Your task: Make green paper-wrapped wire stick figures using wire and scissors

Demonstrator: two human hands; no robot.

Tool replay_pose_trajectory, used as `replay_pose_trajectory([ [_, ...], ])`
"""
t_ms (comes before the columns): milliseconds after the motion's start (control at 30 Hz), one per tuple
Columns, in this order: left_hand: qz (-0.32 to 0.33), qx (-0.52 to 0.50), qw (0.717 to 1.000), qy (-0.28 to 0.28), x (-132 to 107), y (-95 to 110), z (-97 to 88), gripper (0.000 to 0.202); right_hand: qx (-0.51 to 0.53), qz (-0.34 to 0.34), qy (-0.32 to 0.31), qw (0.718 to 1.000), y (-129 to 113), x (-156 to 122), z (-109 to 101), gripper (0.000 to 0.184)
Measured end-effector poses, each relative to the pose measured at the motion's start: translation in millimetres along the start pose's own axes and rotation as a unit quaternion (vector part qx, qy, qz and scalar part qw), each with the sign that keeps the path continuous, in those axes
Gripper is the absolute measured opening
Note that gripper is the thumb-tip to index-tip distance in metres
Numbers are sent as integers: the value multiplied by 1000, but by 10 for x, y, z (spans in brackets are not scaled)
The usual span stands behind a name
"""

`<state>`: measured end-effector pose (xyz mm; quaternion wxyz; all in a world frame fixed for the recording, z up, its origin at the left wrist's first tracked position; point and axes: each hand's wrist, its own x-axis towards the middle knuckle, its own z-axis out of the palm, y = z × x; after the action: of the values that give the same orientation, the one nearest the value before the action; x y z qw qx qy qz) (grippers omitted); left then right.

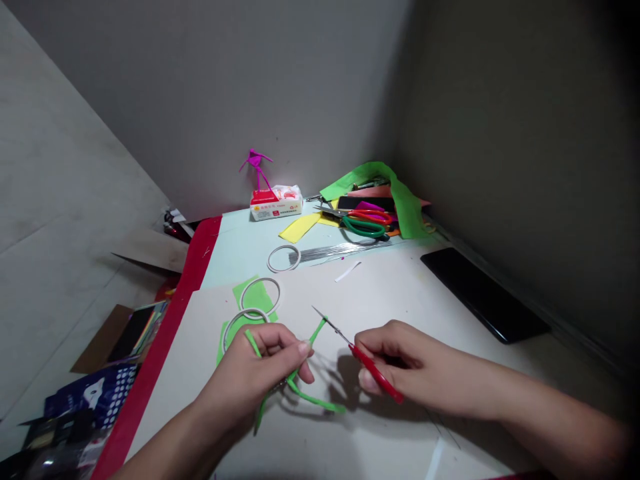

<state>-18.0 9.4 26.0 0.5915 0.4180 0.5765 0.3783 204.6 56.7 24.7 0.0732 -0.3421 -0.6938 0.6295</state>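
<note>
My left hand [260,370] is closed in a pinch on a bundle of green strips [307,393] that stick out above and below the fingers. My right hand [400,363] grips small red-handled scissors [373,370]. Their thin metal blades point up and left, the tip close to the upper green strip beside my left fingers. Both hands hover just over a pale sheet on the table [400,293].
Green paper pieces [253,297] with wire rings [260,293] lie just beyond my left hand. Farther back are a third ring [283,258], metal wires [345,251], larger scissors [367,221], a tissue pack [276,202], a magenta figure [256,163] and green paper. A black phone [483,293] lies right.
</note>
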Motion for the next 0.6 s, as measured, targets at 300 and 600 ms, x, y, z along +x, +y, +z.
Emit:
replay_pose_trajectory([
  [300,-17,-28,999,-6,-24,22,-15,25,57,14,-15,998,-9,-21,22,42],
  [600,4,-54,997,56,48,42,-35,21,278,-54,71,956,95,83,109,35],
])
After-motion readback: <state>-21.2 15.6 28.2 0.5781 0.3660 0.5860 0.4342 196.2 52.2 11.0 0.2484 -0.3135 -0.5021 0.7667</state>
